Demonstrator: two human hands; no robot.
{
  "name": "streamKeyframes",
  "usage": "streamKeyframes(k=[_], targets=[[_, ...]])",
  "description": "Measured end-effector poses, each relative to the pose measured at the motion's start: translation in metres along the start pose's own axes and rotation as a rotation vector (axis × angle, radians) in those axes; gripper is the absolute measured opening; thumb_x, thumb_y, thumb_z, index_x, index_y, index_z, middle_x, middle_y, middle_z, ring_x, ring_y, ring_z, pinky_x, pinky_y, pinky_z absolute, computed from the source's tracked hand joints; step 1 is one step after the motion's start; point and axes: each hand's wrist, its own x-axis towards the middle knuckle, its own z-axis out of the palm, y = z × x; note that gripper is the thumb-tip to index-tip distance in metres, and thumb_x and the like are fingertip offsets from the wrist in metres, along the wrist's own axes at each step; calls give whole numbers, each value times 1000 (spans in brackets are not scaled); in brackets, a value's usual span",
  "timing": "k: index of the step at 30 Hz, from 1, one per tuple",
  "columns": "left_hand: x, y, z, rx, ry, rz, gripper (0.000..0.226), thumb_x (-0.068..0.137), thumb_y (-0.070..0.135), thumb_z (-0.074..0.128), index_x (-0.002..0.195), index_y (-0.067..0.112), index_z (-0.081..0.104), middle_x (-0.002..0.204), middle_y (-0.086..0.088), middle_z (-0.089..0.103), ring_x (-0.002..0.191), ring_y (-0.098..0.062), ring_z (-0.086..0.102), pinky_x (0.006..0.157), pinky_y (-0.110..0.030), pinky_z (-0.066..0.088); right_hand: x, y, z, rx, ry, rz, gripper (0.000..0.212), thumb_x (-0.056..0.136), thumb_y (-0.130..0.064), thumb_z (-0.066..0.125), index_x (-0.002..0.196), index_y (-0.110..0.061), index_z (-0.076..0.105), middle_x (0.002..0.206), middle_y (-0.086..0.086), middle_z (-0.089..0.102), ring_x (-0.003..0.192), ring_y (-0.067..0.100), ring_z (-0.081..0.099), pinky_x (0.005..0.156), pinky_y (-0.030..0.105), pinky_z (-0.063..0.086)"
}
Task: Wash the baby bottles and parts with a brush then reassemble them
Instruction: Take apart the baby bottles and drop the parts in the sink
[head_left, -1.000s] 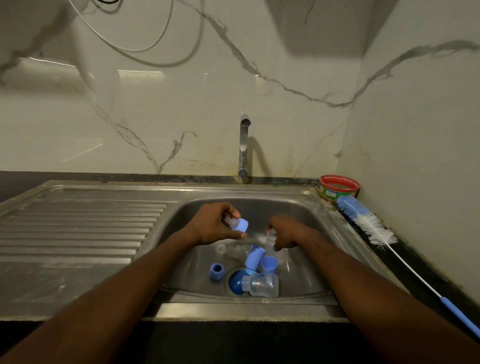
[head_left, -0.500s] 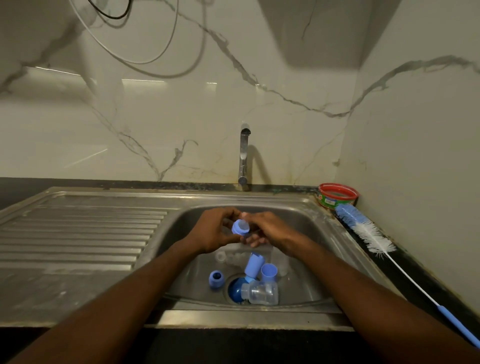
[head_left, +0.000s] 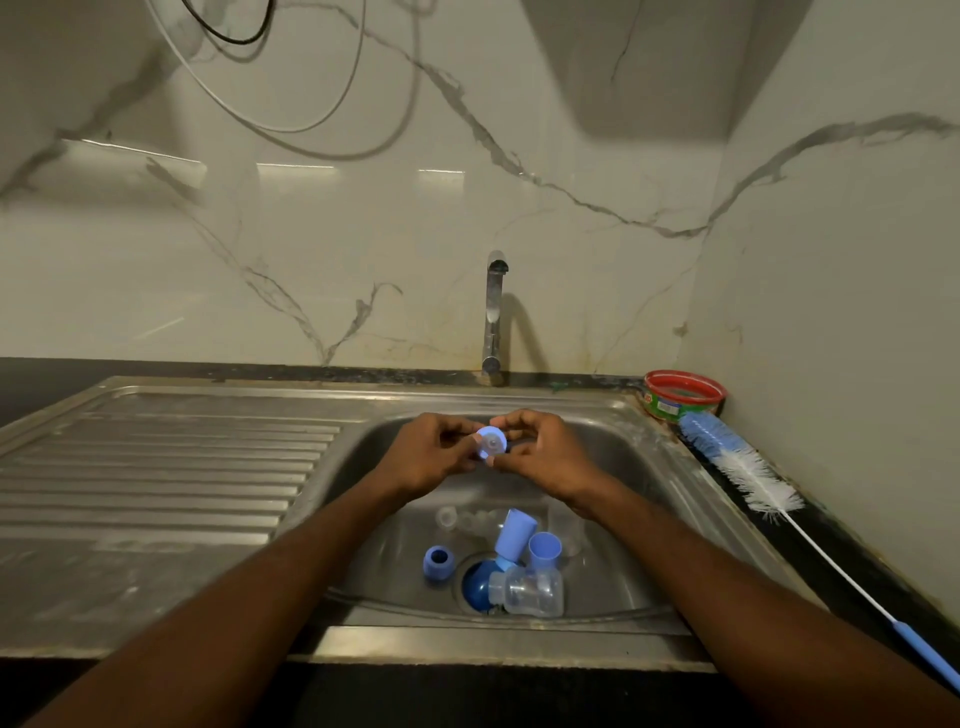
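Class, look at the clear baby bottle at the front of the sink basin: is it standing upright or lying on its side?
Lying on its side. The clear bottle rests lengthwise beside the drain, neck pointing left.

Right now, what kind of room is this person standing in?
Most likely a kitchen, at the sink. There is a steel sink with a ribbed draining board, a tap on a marble-look wall, and a long bottle brush lying on the counter. Both hands hold a small blue bottle part over the basin.

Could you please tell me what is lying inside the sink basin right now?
In the sink: a clear bottle on its side over the drain, a blue ring, two blue caps, clear parts behind. The drain is mostly covered.
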Motion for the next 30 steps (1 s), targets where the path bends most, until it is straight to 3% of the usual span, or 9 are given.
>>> streamKeyframes(k=[5,13,17,21,23,26,30], targets=[[-2,2,-2,25,52,49,26,98,24,66,120,11,71,101,-3,77,90,-10,75,80,-32,63,-5,-8,3,188,-3,19,27,84,-11,81,109,-11,72,98,3,77,93,17,74,82,28,60],[-8,14,9,49,123,99,23,98,26,66,115,10,67,92,-3,76,76,-14,76,64,-39,64,-5,-10,5,219,66,2,23,81,-4,81,102,-11,74,96,7,77,92,20,75,78,30,61],[-10,17,9,18,109,141,22,100,24,63,118,12,68,99,-2,75,84,-11,75,63,-40,64,-4,-10,6,252,126,32,20,82,-7,82,100,-5,73,90,9,77,86,25,76,76,32,62],[-12,23,4,-127,-41,123,25,105,21,55,126,15,68,112,0,74,103,-11,72,72,-33,63,-1,-9,4,234,200,47,19,84,-12,82,96,-2,72,83,10,77,78,29,76,78,42,63],[-13,24,4,-159,-62,127,26,103,23,58,126,17,68,113,2,74,105,-11,71,74,-35,63,-1,-9,3,229,208,44,12,85,-8,80,91,-4,71,80,9,77,75,29,76,76,41,63],[-14,22,8,-121,-36,125,27,99,33,65,122,19,70,107,1,76,99,-11,73,73,-38,64,-3,-9,4,220,194,29,15,81,-7,84,89,-6,71,81,10,77,75,25,76,70,33,63],[-13,18,9,-66,93,83,33,93,41,72,113,15,72,92,-1,78,84,-14,76,67,-42,65,-1,-7,11,145,204,-14,15,83,-11,83,93,-8,73,87,10,77,80,22,76,73,35,63]])
